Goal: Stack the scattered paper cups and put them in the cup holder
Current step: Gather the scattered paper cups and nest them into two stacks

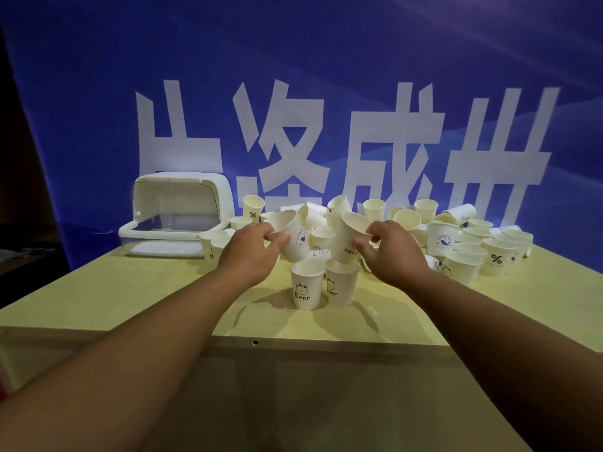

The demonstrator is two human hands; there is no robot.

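The left grip [253, 247] is pinching a tilted blue-emblem paper cup [295, 238] near its rim. The right grip [390, 251] is pinching a tilted HELLO paper cup [349, 239]. Both are hanging just over two upright Bear cups [306, 288] standing side by side mid-counter [130, 288]. Scattered paper cups [463, 238] are crowding the rear edge. The white cup holder [182, 203], lid raised, is sitting at the rear left corner.

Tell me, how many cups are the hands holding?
2. A blue-print cup tilts in the left hand; a black-lettered cup tilts in the right hand. Nested cups inside them could be hidden.
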